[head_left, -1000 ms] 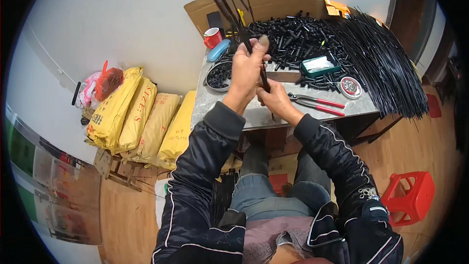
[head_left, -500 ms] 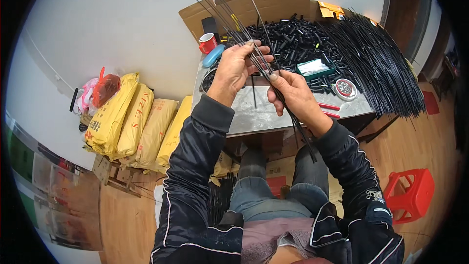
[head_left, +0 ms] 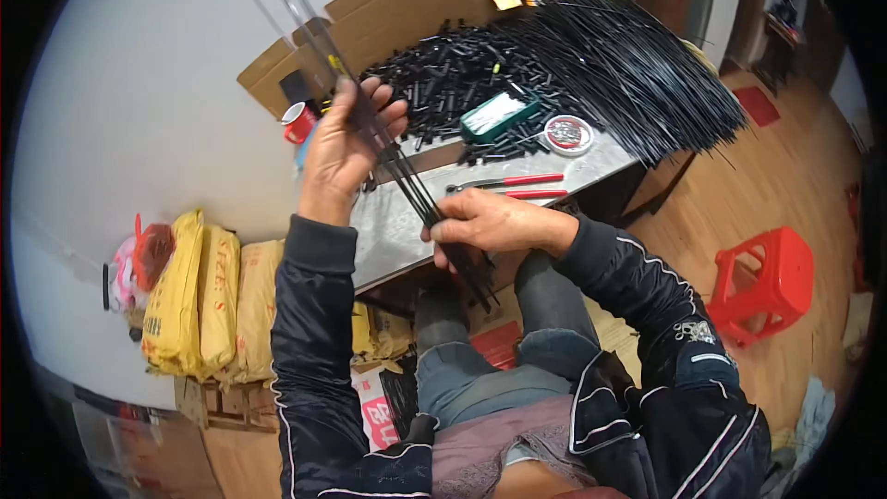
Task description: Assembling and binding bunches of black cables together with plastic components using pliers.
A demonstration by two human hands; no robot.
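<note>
My left hand supports a small bundle of long thin black rods, thumb across them and fingers partly spread behind. Lower down, my right hand closes round the same bundle near its bottom ends, which stick out below the fingers over my lap. The rods slant from upper left to lower right, their upper ends blurred by motion. Just beyond my right hand, pliers with red handles lie on the grey tabletop.
Short black tubes are heaped behind a green box of white pieces and a round tub. Many long black rods cover the table's right. Cardboard, a red mug, yellow sacks and a red stool stand around.
The view has swung, so the table sits further left. Previously fanned out with some apart, the rods now lie closer together. My right hand has turned more sideways across their lower part.
</note>
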